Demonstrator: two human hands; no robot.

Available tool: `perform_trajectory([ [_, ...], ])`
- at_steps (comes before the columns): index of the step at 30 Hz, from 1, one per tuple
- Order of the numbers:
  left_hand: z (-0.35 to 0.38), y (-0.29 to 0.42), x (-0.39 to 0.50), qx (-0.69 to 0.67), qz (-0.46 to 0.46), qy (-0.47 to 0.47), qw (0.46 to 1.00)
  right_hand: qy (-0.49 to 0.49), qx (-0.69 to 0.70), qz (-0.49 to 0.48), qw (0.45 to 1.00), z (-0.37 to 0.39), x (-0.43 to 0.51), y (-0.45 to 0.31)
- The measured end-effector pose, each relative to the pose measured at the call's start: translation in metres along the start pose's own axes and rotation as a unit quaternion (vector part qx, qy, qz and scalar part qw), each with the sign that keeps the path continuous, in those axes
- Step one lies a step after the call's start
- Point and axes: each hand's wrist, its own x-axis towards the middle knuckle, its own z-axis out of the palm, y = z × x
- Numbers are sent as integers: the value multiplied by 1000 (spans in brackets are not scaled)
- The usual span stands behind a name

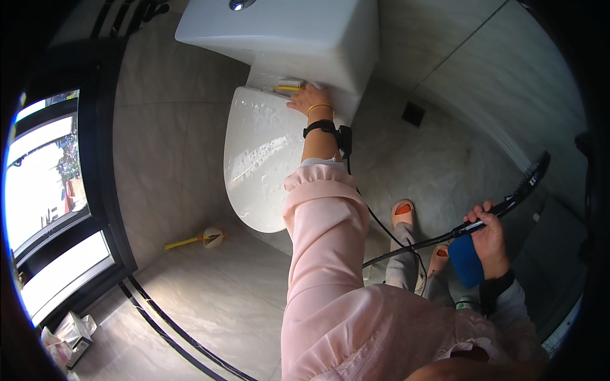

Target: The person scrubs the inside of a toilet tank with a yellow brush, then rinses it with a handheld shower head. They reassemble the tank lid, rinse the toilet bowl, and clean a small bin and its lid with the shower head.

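Note:
My left hand (312, 97) is at the rear of the white toilet lid (257, 157), below the tank (286, 28). Its fingers are around the hidden end of a small brush (289, 86) with a yellow body and white bristles, which sticks out to the left; the bristles face the tank. Water drops and some foam lie on the lid. My right hand (487, 235), out to the right, grips the handle of a black shower head (531, 178), with water spraying from it towards the wall. A blue flat piece (464, 262) hangs beside the right palm.
A yellow-handled tool with a pale round head (213, 237) lies on the floor left of the toilet. A black hose (407, 247) crosses before my slippers (403, 213). A square drain (413, 114) sits right of the toilet. Tissue packaging (76, 335) stands bottom left, near the black-framed window.

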Motion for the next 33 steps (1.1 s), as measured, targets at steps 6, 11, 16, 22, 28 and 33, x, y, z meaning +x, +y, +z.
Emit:
perform_trajectory([
  [6,2,8,1,-86,-122,53,987,-2,-7,31,999,5,-1,-6],
  [11,-16,-26,16,-450,-292,-187,823,-23,-24,56,998,8,-5,-14],
  [16,-38,-77,-56,-647,-160,-407,625,-45,-44,93,994,11,-13,-16],
  [22,-70,-79,-151,-673,-109,-418,600,-77,-89,122,985,11,-42,-18],
  [28,-111,-71,-216,-716,-129,-384,568,-123,-99,129,979,7,-89,-40],
  [33,-132,-47,-278,-662,-94,-353,655,-171,-76,111,976,-7,-140,-65],
])
